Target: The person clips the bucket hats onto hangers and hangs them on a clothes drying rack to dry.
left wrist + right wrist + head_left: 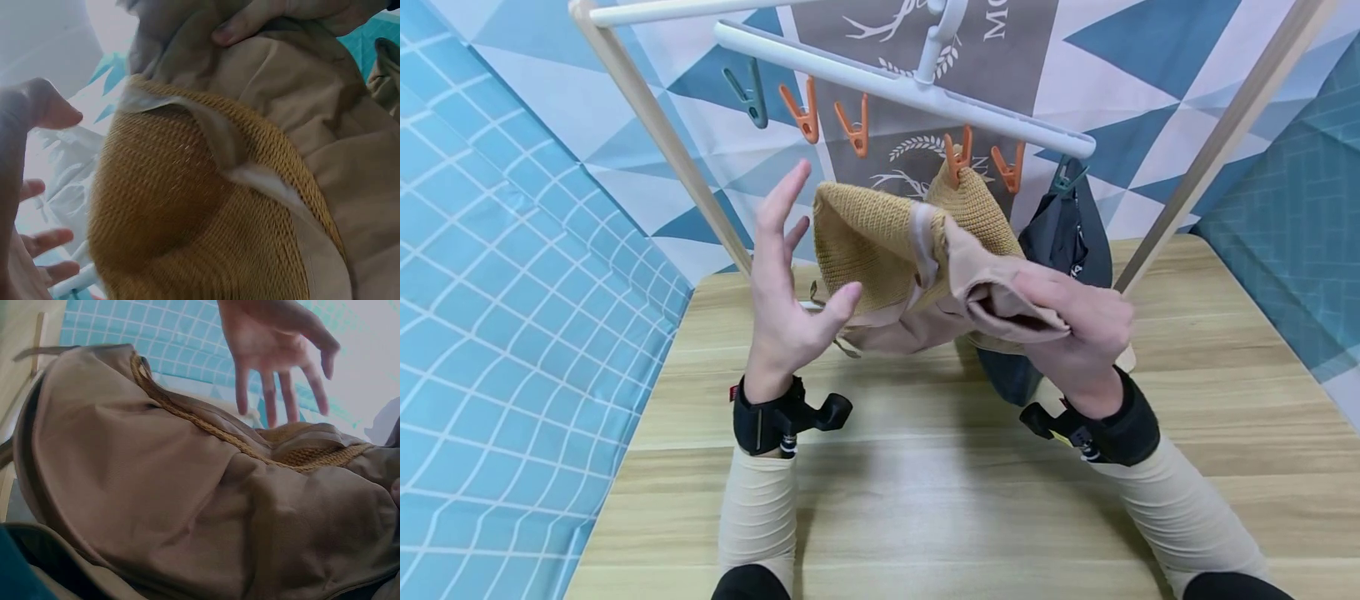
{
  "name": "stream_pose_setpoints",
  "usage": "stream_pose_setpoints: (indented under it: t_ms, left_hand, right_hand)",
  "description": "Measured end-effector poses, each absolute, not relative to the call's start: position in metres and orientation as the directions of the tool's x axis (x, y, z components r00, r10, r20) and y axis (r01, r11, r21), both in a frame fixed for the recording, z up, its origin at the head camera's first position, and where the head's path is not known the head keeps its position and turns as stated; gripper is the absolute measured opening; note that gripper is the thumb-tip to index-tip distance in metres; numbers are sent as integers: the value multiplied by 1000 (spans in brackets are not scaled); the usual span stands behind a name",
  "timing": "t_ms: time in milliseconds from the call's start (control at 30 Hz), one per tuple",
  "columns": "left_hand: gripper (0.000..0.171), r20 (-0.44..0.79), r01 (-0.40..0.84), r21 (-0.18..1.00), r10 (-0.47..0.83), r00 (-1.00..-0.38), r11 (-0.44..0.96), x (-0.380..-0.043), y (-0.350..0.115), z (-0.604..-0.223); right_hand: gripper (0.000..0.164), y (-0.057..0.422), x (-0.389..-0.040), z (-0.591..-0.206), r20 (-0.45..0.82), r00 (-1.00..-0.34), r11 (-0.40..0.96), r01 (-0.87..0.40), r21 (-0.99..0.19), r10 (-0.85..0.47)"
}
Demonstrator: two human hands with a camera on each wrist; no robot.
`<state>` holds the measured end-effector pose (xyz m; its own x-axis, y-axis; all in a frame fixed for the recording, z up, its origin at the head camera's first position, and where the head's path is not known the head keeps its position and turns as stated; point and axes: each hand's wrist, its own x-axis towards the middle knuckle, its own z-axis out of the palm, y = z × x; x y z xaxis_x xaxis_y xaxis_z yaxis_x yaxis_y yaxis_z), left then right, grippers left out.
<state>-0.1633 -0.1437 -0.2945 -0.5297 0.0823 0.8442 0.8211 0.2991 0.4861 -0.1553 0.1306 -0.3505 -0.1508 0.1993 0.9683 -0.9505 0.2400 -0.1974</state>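
Note:
A hat with a tan woven crown (861,242) and a beige fabric brim (917,329) hangs in the air before me. My right hand (1086,325) grips its bunched brim at the right, and its fingers are curled into the cloth. My left hand (790,304) is spread beside the crown's left side, thumb and fingers apart, holding nothing. In the left wrist view the woven inside of the crown (162,187) and a pale band (269,181) show. The right wrist view shows the wide brim (137,462) with the left hand (275,350) beyond it.
A white hanger bar (850,71) carries several orange clothespins (803,112) and green ones (751,96). One orange clothespin holds a second woven piece (973,200); a green one holds a dark item (1075,225). Wooden posts (1225,142) flank the wooden table (910,500).

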Motion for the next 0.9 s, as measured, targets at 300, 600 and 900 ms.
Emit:
stream_pose_setpoints:
  t_ms: [300, 600, 900]
  left_hand:
    - [96, 877, 843, 404, 111, -468, 356, -169, -126, -302]
    - [76, 869, 826, 395, 130, -478, 401, -174, -113, -314]
    - [71, 908, 846, 344, 86, -411, 408, -177, -113, -315]
  right_hand:
    - [27, 118, -144, -350, 991, -58, 294, -956, -21, -118]
    - [24, 113, -137, -349, 980, -22, 239, -971, 26, -196]
    - [20, 114, -135, -348, 981, -50, 243, -970, -2, -190]
